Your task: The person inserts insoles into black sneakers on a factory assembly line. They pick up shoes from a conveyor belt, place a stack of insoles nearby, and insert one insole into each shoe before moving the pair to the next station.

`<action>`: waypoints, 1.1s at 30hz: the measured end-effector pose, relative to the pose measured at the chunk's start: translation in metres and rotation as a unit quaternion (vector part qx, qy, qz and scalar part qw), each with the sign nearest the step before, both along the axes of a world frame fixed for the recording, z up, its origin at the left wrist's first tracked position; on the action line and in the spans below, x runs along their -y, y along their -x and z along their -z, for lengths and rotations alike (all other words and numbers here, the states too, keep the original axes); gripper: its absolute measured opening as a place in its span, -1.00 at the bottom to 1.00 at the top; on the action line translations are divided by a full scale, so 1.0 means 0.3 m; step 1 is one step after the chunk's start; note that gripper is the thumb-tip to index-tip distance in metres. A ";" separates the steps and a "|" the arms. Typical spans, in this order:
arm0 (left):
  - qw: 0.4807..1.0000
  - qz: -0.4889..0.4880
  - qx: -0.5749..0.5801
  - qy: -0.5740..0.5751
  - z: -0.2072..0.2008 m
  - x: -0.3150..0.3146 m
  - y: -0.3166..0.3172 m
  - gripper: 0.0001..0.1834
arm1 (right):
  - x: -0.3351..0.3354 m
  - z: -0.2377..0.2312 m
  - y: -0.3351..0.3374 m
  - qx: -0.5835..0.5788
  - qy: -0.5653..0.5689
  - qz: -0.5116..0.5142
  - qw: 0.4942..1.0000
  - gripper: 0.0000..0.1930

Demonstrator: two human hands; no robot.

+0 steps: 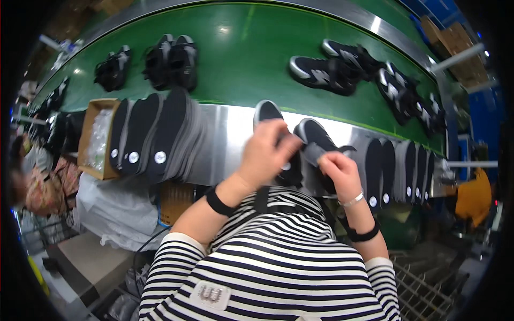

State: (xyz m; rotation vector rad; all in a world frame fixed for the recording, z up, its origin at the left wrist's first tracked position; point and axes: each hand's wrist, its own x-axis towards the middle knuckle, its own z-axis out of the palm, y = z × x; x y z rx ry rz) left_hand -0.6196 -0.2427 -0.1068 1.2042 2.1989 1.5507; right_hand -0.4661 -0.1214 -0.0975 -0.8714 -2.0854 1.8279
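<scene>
Two black shoes with pale toe edges lie side by side in front of me, the left shoe (pixel 267 111) and the right shoe (pixel 312 130). My left hand (pixel 266 152) is over the left shoe, its fingers bent toward the right shoe and smeared by motion. Whether it holds anything is unclear. At the opening of the right shoe, my right hand (pixel 341 170) is closed in a pinch on a grey flap (pixel 313 153). I cannot make out whether that flap is a tongue or an insole.
Stacked dark insoles (pixel 170 134) stand on the metal ledge (pixel 227 131) at left, beside a cardboard box (pixel 96 139) with clear plastic. More insoles (pixel 375 171) stand at right. Several black shoes (pixel 321 75) lie on the green belt (pixel 241 59) beyond. A plastic bag (pixel 115 208) hangs lower left.
</scene>
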 end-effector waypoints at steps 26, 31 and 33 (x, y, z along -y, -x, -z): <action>0.867 -0.493 -0.066 -0.014 0.026 0.784 0.694 -0.60 | -0.034 0.066 -0.278 0.197 -0.540 -0.247 0.780 -0.66; 0.985 -0.166 0.048 0.021 -0.050 0.392 0.262 -0.71 | -0.007 0.060 -0.139 0.187 -0.500 -0.291 0.794 -0.73; 0.993 -0.037 0.078 0.084 -0.028 0.282 0.113 -0.71 | 0.029 0.039 -0.055 0.239 -0.467 -0.299 0.797 -0.75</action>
